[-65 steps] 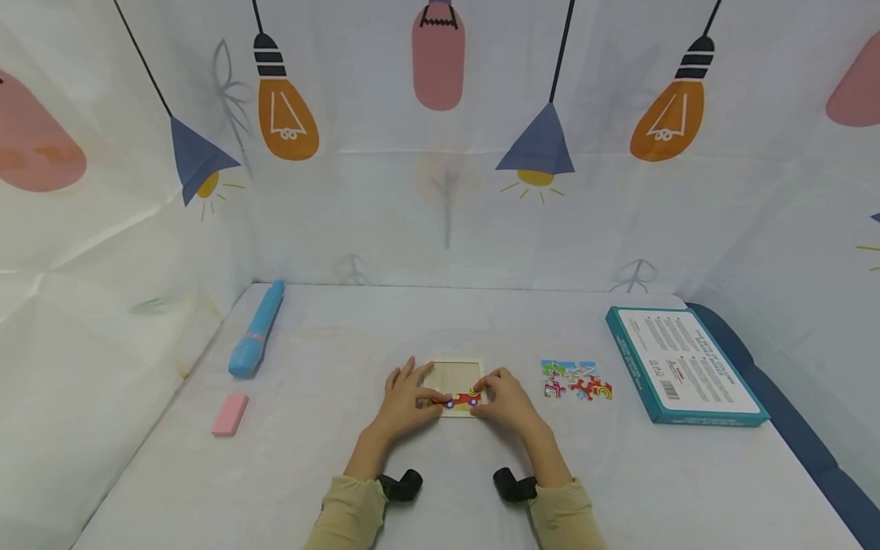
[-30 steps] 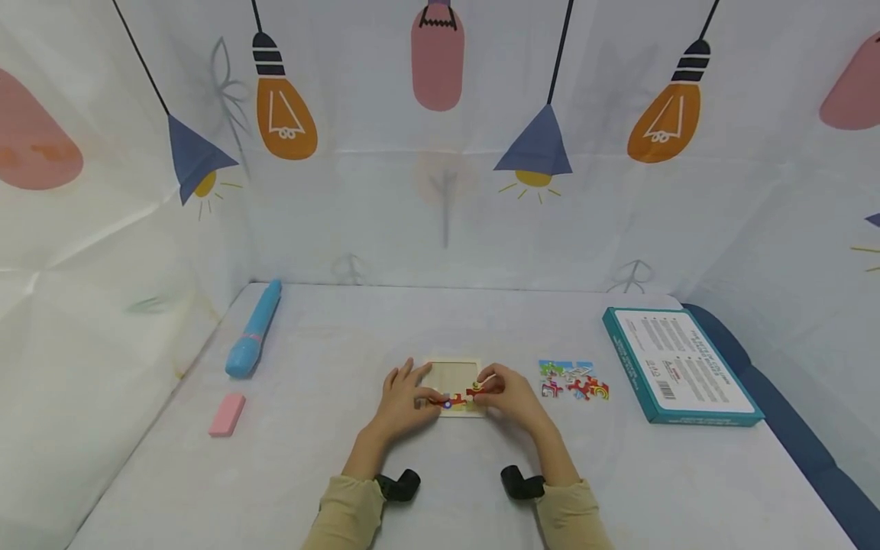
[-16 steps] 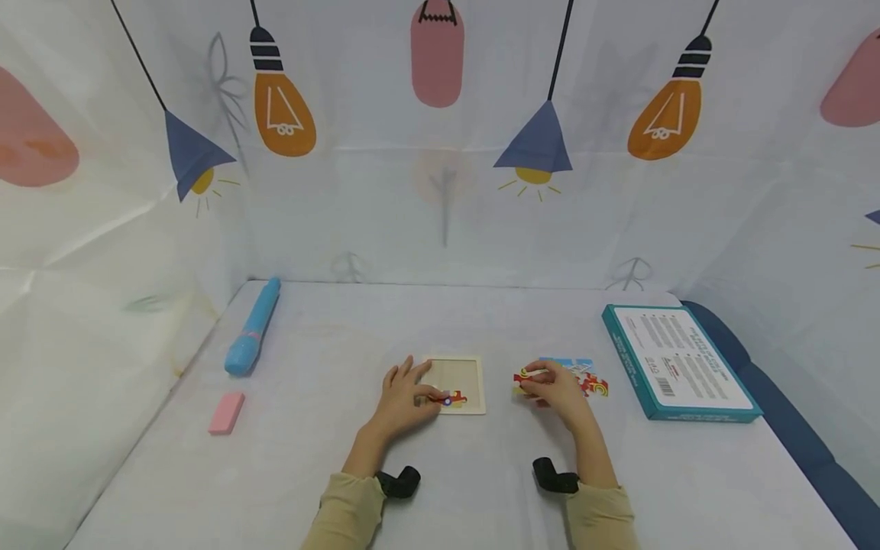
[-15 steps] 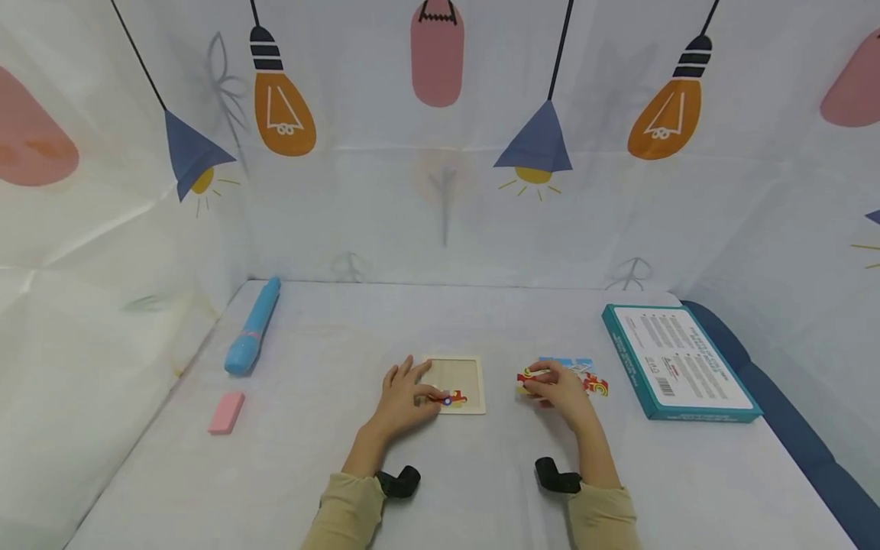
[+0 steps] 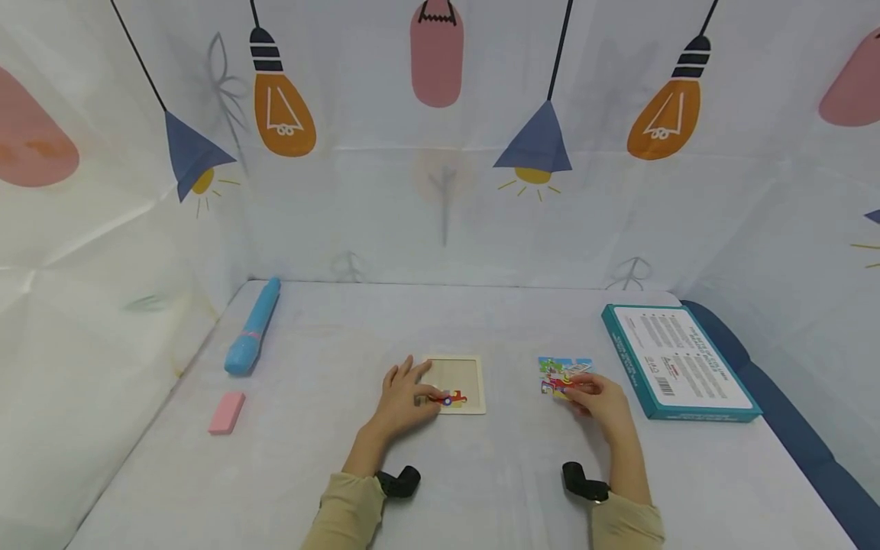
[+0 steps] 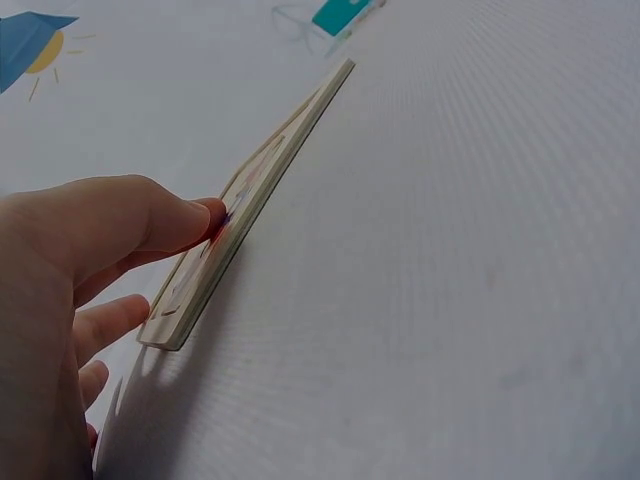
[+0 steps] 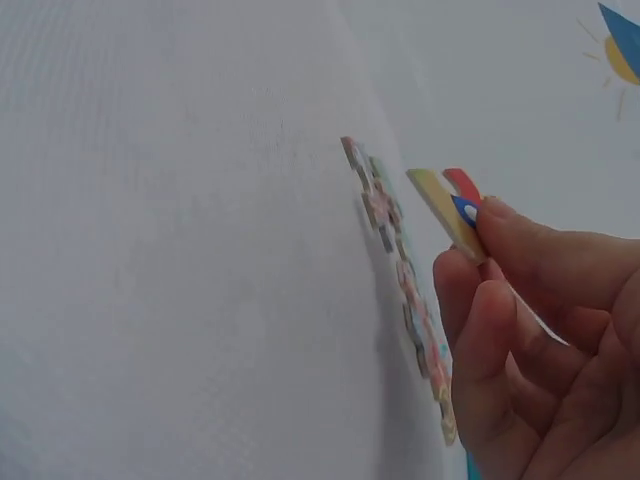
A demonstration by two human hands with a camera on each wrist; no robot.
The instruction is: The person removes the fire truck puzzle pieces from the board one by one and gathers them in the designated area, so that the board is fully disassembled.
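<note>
A small wooden puzzle tray (image 5: 483, 386) lies mid-table, with a red car puzzle piece (image 5: 459, 398) at its lower left. At that piece my left hand (image 5: 399, 401) brings thumb and forefinger together, while the other fingers spread by the tray's left edge. In the left wrist view the thumb covers part of the piece. My right hand (image 5: 605, 401) pinches another puzzle piece (image 7: 437, 203), yellow, red and blue, between thumb and fingers. It is held just over several loose puzzle pieces (image 5: 565, 366) right of the tray, hiding some of them.
A teal-edged box (image 5: 684, 363) lies at the right side of the table. To the left are a blue microphone-shaped object (image 5: 254, 328) and a pink block (image 5: 227, 413). A white patterned curtain (image 5: 385, 198) hangs behind the table.
My right hand has lifted its puzzle piece away from the tray and carried it right, over the loose pieces. My left hand has stayed in place at the tray.
</note>
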